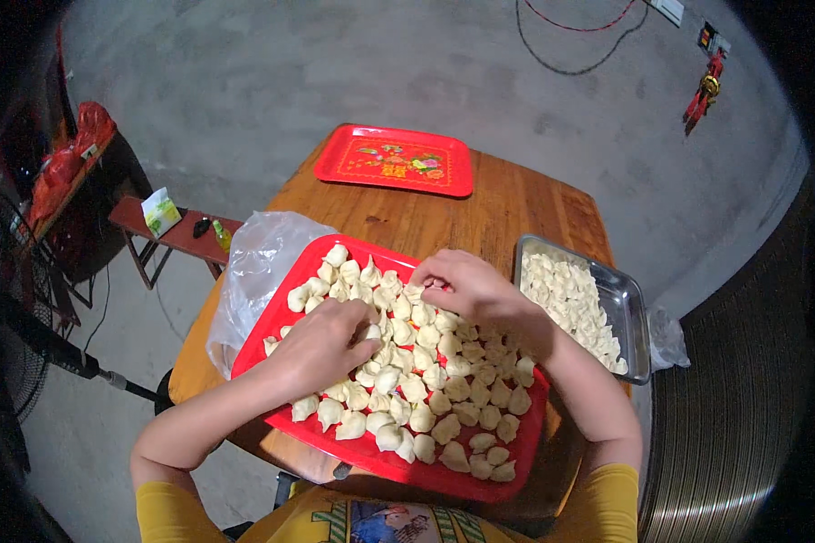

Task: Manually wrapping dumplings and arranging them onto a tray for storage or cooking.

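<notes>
Pale, pinched dumplings (414, 387) cover most of a large red tray (285, 337) in front of me. My left hand (326, 339) reaches over its left side, fingers curled, with a dumpling (371, 332) showing between thumb and forefinger. At the tray's far edge, my right hand (466, 288) is closed, its fingertips bent inward just above the dumplings there. What those right fingertips hold, if anything, is hidden.
A metal tray (638, 330) of more dumplings stands to the right. A flowered red tray (457, 172) lies at the back of the wooden table (516, 195). Clear plastic bag (263, 262) sits left; beyond are a low bench (177, 235) and a fan (27, 335).
</notes>
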Available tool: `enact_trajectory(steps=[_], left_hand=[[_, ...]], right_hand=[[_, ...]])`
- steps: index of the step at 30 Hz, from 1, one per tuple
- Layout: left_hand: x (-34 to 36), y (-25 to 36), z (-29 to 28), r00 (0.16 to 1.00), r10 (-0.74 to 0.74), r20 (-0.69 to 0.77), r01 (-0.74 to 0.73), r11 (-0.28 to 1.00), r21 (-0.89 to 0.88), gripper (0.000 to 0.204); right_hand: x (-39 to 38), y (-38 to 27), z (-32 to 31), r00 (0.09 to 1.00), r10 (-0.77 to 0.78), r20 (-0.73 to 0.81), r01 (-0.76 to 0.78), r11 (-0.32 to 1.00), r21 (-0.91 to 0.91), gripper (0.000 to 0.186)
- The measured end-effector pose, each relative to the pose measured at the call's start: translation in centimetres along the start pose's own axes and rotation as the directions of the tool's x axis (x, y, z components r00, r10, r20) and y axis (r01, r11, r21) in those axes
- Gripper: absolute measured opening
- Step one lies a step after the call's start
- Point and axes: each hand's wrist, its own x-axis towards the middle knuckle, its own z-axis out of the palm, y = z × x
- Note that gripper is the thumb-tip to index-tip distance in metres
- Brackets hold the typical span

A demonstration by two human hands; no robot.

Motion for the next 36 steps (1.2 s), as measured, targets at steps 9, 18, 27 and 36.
enact_trajectory(steps=[9, 18, 27, 36], left_hand=[[0.5, 0.0, -0.3, 0.998, -0.007, -0.063, 0.003, 0.998, -0.063, 0.026], [4.9, -1.2, 0.4, 0.954, 0.188, -0.232, -0.183, 0.982, 0.044, 0.017], [8.3, -2.5, 0.9, 0.878, 0.453, -0.156, -0.386, 0.861, 0.331, 0.016], [8.9, -1.5, 1.1, 0.892, 0.42, -0.165, -0.329, 0.856, 0.398, 0.02]], right_hand=[[0.9, 0.8, -0.2, 0.98, -0.18, 0.09, 0.193, 0.969, -0.157, 0.02], [1.9, 1.3, -0.3, 0.99, -0.107, 0.09, 0.122, 0.978, -0.172, 0.02], [1.6, 1.6, -0.9, 0.988, -0.088, 0.125, 0.102, 0.989, -0.106, 0.026], [1.0, 0.8, -1.0, 0.994, -0.047, 0.097, 0.066, 0.977, -0.203, 0.024]])
